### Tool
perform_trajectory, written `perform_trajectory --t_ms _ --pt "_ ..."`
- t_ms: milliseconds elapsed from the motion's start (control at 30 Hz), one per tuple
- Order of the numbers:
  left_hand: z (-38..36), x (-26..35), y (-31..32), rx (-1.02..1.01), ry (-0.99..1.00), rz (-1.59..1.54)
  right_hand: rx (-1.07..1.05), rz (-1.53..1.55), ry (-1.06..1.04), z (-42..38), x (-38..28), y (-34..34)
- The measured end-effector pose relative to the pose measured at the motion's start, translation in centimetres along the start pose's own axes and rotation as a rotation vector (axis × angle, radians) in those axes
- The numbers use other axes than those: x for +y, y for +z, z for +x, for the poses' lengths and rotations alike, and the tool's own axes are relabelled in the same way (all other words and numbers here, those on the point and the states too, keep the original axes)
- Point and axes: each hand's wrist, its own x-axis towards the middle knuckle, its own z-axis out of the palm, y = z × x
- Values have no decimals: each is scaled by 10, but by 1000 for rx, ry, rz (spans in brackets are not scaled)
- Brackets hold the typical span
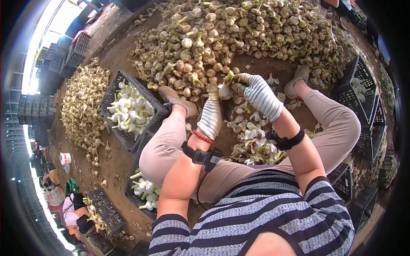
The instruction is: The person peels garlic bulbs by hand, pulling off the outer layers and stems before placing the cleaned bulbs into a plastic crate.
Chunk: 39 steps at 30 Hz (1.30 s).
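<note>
Both my hands wear pale knitted gloves with dirty fingertips and meet between my knees. My left hand (210, 113) is closed round a garlic bulb (224, 91), which shows white, partly peeled skin and a short green stem pointing up. From the other side, my right hand (261, 96) has its fingers bent in against the bulb and stem; a bit of green shows at its thumb, too small to tell what it is. Beneath the hands lies a heap of stripped garlic skins (250, 138) on the soil.
A large pile of unpeeled garlic (265, 30) spreads ahead. At left stand a black crate (130, 112) of clean white bulbs and another crate (133, 192) by my knee. More crates (363, 91) line the right. A person (74, 213) sits at lower left.
</note>
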Motion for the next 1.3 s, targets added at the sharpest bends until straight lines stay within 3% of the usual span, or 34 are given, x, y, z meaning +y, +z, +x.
perform_trajectory --t_ms 133,233,300,367,400,433,467,500,567,600,633,700,767,800,833,900,967,1033,1067,1100,1167,1300 --pt "16 -14 -19 -73 -46 81 27 228 183 1 0 -6" --pt "21 -16 -22 -64 -41 -31 131 409 178 0 11 5" --pt "15 -2 -32 2 -74 441 205 119 176 -2 15 10" --pt "20 -12 -27 223 676 737 306 -153 96 -10 9 15" --pt "21 -14 -29 223 788 870 315 -147 101 -11 12 14" --pt "9 -2 -17 221 895 1003 333 -242 -27 -14 18 16" --pt "5 3 -14 169 710 822 341 -339 -159 -17 21 18" --pt "4 7 -14 121 532 636 337 -339 -158 -18 21 17" --pt "12 5 -24 167 488 574 290 -179 -1 -19 20 7" --pt "14 3 -29 207 451 416 261 92 113 -14 39 1" --pt "14 3 -32 245 415 257 298 197 89 -12 59 -8" --pt "-5 21 -19 244 429 268 258 76 254 -11 86 -35" --pt "-10 28 -18 219 317 173 28 -430 383 -17 79 -43" --pt "-5 23 -19 212 376 168 118 -741 158 -21 131 -47" --pt "-5 22 -17 263 397 250 110 -741 160 -23 119 -43" --pt "13 8 -31 267 494 383 121 -663 -90 -25 55 -29" --pt "12 8 -27 286 441 374 122 -596 -82 -25 15 -13" --pt "12 4 -25 347 614 386 17 -489 61 -25 -13 3" --pt "-4 12 -11 330 581 439 66 -497 67 -26 -21 14" --pt "-7 11 -11 327 579 439 136 -670 -12 -25 -23 20" --pt "-10 9 -13 287 792 663 178 -591 -16 -20 -13 21" --pt "-10 9 -17 267 766 658 62 -493 50 -12 -3 13"
